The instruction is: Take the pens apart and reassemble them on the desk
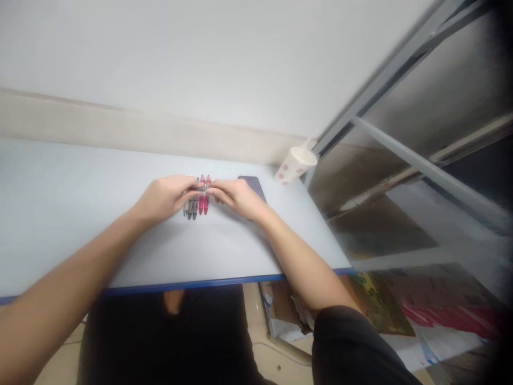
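Note:
My left hand (170, 193) and my right hand (236, 195) meet above the table, fingertips pinched on the two ends of a slim grey pen (204, 188). The pen lies crosswise between them, and the fingers cover most of it. Just below the hands, several pens rest side by side on the table: two pink-red pens (203, 206) on the right and grey pens (192, 210) on the left. The hands hide the middles of these pens. A dark flat rectangular object (253, 185) lies on the table, partly behind my right hand.
The white table (72, 208) has a blue front edge (192, 286) and meets a pale wall at the back. A paper cup (292, 167) with a red pattern stands at the back right corner. Beyond the right edge rises a metal-framed glass panel (401, 144).

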A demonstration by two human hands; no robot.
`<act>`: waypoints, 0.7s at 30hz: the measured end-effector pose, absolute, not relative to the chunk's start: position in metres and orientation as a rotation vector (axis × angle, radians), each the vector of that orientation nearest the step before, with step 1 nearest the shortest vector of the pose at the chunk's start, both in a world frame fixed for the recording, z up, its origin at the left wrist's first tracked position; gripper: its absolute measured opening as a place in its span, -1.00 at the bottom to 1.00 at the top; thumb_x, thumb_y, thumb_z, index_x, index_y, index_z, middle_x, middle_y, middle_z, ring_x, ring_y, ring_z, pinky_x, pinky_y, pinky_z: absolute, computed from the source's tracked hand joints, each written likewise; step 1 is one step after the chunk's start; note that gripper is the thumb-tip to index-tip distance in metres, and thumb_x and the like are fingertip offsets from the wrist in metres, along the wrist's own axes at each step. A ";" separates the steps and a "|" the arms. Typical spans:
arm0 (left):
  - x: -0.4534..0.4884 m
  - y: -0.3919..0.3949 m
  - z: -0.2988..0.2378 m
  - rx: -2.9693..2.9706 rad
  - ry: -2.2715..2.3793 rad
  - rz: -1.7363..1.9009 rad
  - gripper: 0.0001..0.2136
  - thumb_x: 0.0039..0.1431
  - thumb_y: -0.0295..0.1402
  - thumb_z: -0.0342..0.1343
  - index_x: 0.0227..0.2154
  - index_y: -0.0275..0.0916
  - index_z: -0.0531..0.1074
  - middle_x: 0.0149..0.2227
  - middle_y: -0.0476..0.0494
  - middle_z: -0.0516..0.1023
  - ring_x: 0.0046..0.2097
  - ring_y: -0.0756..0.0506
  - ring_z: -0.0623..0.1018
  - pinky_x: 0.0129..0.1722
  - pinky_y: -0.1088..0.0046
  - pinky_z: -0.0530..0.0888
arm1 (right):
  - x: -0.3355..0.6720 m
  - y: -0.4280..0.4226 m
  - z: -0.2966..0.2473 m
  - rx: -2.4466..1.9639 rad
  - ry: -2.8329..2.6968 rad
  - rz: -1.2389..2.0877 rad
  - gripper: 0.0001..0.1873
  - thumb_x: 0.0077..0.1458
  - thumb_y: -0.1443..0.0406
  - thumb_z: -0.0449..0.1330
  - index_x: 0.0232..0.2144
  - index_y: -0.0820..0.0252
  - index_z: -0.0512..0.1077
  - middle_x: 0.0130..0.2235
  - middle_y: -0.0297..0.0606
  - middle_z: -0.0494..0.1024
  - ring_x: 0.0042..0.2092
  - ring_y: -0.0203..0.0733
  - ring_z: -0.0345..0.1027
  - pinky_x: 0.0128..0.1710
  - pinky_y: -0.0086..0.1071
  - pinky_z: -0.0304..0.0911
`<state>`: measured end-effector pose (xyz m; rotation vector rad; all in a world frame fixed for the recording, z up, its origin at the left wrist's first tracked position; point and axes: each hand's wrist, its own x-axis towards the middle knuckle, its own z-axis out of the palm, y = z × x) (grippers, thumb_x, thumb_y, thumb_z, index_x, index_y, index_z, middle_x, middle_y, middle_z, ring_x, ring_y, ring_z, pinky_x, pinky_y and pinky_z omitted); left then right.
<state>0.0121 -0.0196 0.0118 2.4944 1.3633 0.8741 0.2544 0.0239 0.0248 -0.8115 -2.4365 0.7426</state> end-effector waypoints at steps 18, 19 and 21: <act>0.014 -0.020 0.014 2.463 1.459 0.740 -0.70 0.46 -0.12 -0.02 -0.14 -0.14 0.58 -0.22 -0.11 0.72 -0.27 -0.14 0.64 -0.20 0.36 0.47 | 0.255 0.031 0.022 -0.771 -2.398 0.818 -0.67 0.42 0.06 0.12 -0.21 0.16 0.52 -0.28 -0.28 0.57 -0.29 -0.22 0.33 -0.19 -0.36 0.18; 0.014 -0.020 0.013 2.470 1.458 0.747 -0.69 0.46 -0.11 -0.02 -0.16 -0.13 0.58 -0.23 -0.11 0.72 -0.27 -0.14 0.64 -0.21 0.37 0.46 | 0.254 0.031 0.021 -0.781 -2.418 0.805 -0.63 0.45 0.06 0.06 -0.22 0.16 0.53 -0.30 -0.28 0.57 -0.30 -0.22 0.33 -0.18 -0.36 0.18; 0.012 -0.019 0.012 2.498 1.452 0.758 -0.68 0.47 -0.09 -0.02 -0.18 -0.12 0.58 -0.25 -0.10 0.72 -0.27 -0.13 0.64 -0.21 0.37 0.45 | 0.252 0.030 0.018 -0.816 -2.433 0.789 -0.55 0.48 0.05 -0.03 -0.23 0.17 0.54 -0.30 -0.27 0.57 -0.30 -0.22 0.34 -0.18 -0.35 0.18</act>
